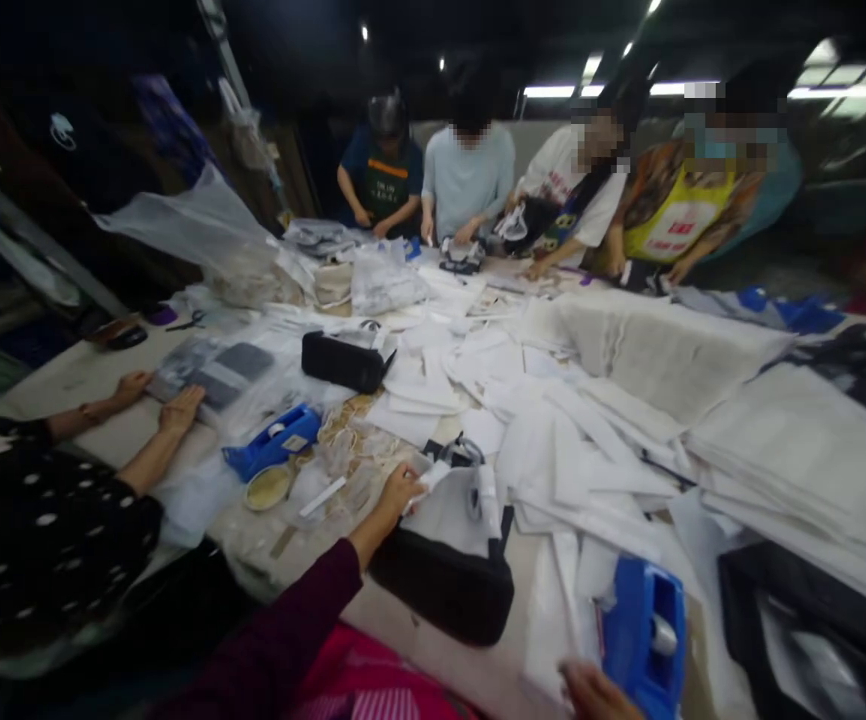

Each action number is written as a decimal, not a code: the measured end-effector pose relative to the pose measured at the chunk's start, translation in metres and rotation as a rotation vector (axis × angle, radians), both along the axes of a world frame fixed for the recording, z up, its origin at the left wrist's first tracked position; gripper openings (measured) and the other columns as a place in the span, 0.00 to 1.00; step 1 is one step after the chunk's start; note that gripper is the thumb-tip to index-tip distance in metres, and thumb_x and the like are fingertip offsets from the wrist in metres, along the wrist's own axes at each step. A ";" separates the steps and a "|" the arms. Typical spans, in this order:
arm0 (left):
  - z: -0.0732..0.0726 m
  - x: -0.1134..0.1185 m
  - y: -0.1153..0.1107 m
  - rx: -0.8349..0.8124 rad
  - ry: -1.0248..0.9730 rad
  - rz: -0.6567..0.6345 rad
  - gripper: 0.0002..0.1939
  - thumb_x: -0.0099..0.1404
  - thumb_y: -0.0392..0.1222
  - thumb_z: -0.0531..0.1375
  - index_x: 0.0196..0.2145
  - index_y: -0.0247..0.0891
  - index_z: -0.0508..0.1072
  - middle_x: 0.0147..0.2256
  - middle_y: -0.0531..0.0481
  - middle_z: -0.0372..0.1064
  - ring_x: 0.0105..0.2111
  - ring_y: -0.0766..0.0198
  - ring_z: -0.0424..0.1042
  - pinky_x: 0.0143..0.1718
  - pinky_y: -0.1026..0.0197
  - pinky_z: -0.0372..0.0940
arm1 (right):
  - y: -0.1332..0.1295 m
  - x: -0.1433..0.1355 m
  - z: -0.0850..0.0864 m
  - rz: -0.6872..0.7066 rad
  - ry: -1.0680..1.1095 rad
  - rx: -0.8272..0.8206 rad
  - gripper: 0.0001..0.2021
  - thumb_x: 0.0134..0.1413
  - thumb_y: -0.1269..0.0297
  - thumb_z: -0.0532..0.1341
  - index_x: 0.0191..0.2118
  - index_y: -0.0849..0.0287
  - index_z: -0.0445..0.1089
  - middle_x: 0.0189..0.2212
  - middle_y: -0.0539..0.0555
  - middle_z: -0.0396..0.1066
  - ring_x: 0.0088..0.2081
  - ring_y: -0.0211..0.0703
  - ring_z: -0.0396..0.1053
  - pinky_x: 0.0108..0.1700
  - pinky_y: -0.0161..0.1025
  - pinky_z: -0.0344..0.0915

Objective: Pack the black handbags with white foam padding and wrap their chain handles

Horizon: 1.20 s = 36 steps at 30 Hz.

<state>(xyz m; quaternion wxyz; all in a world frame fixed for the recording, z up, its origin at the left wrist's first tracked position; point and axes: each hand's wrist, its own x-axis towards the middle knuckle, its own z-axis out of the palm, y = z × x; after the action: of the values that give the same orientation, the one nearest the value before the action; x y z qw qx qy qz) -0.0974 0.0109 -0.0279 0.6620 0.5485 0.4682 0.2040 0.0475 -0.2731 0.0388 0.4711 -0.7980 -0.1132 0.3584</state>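
Observation:
A black bag (444, 580) stands on the table in front of me, its top folded back and white lining or padding showing inside. My left hand (399, 490) is closed on a white sheet (433, 482) at the bag's left rim. Within the opening lies a grey coiled cord or strap (472, 495). At the bottom edge, my right hand (594, 690) is partly cut off and blurred, beside a blue tape dispenser (643, 630); whether it holds anything is unclear.
White sheets (568, 450) lie heaped mid-table, with stacks of white padding (808, 450) at right. Another blue tape dispenser (275, 440), a tape roll (268, 488) and a black case (347, 362) are at left. A co-worker's hands (182, 408) press a plastic-wrapped pack; several people work opposite.

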 end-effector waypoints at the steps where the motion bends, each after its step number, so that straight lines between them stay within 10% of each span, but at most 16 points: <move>1: -0.005 0.000 0.001 -0.012 -0.033 -0.019 0.21 0.46 0.47 0.63 0.34 0.41 0.57 0.23 0.58 0.65 0.13 0.72 0.59 0.13 0.70 0.51 | 0.014 -0.008 -0.005 0.029 0.064 0.011 0.17 0.50 0.48 0.61 0.34 0.59 0.71 0.27 0.52 0.69 0.26 0.38 0.64 0.26 0.37 0.63; 7: -0.012 -0.001 0.003 0.067 -0.054 -0.106 0.21 0.53 0.44 0.62 0.41 0.43 0.56 0.23 0.61 0.63 0.11 0.72 0.58 0.11 0.71 0.48 | 0.180 -0.020 -0.025 0.157 0.366 0.265 0.13 0.35 0.56 0.65 0.24 0.64 0.70 0.18 0.49 0.65 0.18 0.30 0.52 0.20 0.32 0.48; 11: -0.010 -0.001 0.002 0.181 0.000 -0.134 0.26 0.56 0.47 0.63 0.49 0.45 0.57 0.23 0.61 0.62 0.12 0.72 0.58 0.14 0.70 0.51 | 0.236 -0.021 -0.038 0.224 0.315 0.139 0.09 0.31 0.63 0.62 0.20 0.64 0.69 0.15 0.49 0.64 0.16 0.29 0.51 0.18 0.31 0.45; 18: -0.009 0.000 0.004 0.398 0.140 -0.182 0.11 0.58 0.46 0.60 0.38 0.41 0.67 0.20 0.58 0.60 0.18 0.68 0.61 0.22 0.67 0.55 | 0.239 -0.017 -0.064 0.261 0.203 -0.066 0.05 0.33 0.68 0.61 0.16 0.63 0.66 0.12 0.49 0.63 0.13 0.29 0.50 0.14 0.31 0.43; 36: -0.018 0.000 0.007 0.114 0.055 -0.133 0.13 0.56 0.42 0.60 0.37 0.38 0.62 0.33 0.50 0.71 0.12 0.74 0.60 0.13 0.69 0.54 | 0.236 -0.014 -0.088 0.195 0.172 -0.167 0.18 0.22 0.78 0.68 0.19 0.57 0.59 0.08 0.44 0.60 0.14 0.38 0.61 0.13 0.33 0.60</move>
<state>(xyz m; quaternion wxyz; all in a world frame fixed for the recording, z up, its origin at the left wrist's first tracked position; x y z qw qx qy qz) -0.0975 0.0174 -0.0461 0.6287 0.6206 0.4364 0.1708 0.0336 -0.0374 -0.0488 0.3741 -0.7859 -0.1192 0.4778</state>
